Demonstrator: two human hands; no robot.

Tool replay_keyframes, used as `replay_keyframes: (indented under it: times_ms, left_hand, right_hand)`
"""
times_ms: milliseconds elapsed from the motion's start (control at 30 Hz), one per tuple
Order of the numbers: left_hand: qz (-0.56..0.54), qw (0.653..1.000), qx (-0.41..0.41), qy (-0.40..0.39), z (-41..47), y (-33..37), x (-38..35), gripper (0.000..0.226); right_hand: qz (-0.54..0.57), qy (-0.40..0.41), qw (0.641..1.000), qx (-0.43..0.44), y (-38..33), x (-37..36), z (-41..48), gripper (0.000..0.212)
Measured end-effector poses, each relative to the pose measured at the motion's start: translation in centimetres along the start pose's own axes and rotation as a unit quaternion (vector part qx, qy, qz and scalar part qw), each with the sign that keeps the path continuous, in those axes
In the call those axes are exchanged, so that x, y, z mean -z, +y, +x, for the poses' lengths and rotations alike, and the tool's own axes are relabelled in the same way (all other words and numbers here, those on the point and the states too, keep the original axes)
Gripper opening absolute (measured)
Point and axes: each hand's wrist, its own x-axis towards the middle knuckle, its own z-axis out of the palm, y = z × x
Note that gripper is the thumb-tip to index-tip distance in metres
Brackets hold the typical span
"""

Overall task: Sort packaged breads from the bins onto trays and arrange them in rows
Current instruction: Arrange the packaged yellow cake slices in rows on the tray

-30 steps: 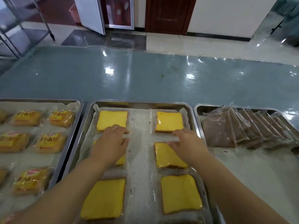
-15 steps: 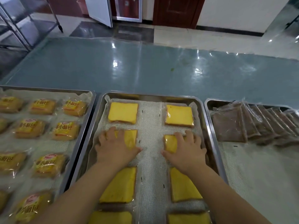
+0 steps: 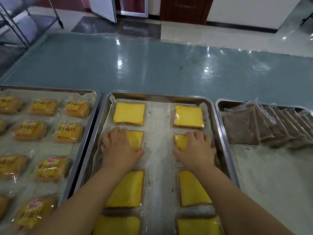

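1. your left hand [image 3: 121,150] lies palm-down, fingers spread, flat on a yellow bread pack [image 3: 133,139] in the left column of the middle tray [image 3: 159,96]. no pinch, just pressing.
2. your right hand [image 3: 194,150] does the same, spread flat on the pack in the right column [image 3: 180,141].
3. both packs sit in the second row, just behind the far pair [image 3: 129,113] and ahead of the packs under your wrists [image 3: 193,189].
4. risk: film on mesh liner [image 3: 159,150] looks slippery, so pushing flat could skew a pack or drive it into the far pair. my guess.
5. risk: your right hand is near the tray's right rim, so the pack could ride up the edge if you nudge it outward.
6. risk: forearms hang over the near rows and could drag those packs out of line.
7. versus a second ago: both hands have moved closer to you, off the gap by the far row and onto the second-row packs, fingers more splayed. the view has tilted down, showing a fourth row.
8. small-bun tray [image 3: 50,126] off your left hand and brown-pack tray [image 3: 264,126] off your right look unchanged.
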Motion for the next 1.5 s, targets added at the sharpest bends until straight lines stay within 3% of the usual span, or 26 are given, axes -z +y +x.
replay_keyframes:
  times_ms: [267,533,833,933,1067,1267,1500]
  left_hand:
    - [-0.001,0.999,-0.042,-0.033,-1.1,-1.2,0.3,0.084]
    - [-0.051,0.999,-0.009,-0.01,-8.3,-2.6,0.9,0.068]
    - [-0.018,0.991,0.086,-0.097,-11.2,-2.1,0.8,0.104]
    - [-0.026,0.989,0.098,-0.106,-11.6,-1.9,0.5,0.111]
    - [-0.028,0.994,0.077,-0.074,-11.3,-2.0,0.3,0.099]
    - [-0.052,0.996,0.068,-0.038,-10.5,-2.6,0.5,0.088]
    - [-0.064,0.995,0.056,-0.056,-10.3,-3.4,0.1,0.092]
  right_hand:
    - [-0.005,-0.042,0.997,0.058,1.4,-0.1,-0.5,0.074]
    - [0.02,0.032,0.999,0.035,3.2,-0.4,-6.7,0.074]
    - [-0.02,-0.028,0.999,-0.014,2.7,-2.4,-11.3,0.091]
    - [-0.021,-0.025,0.999,-0.031,2.4,-2.5,-11.1,0.089]
    - [0.011,-0.012,0.999,-0.048,2.3,-2.7,-10.9,0.083]
    - [0.015,0.024,0.999,-0.025,2.0,-2.8,-10.9,0.072]
    - [0.017,0.033,0.999,-0.006,2.3,-2.9,-11.2,0.069]
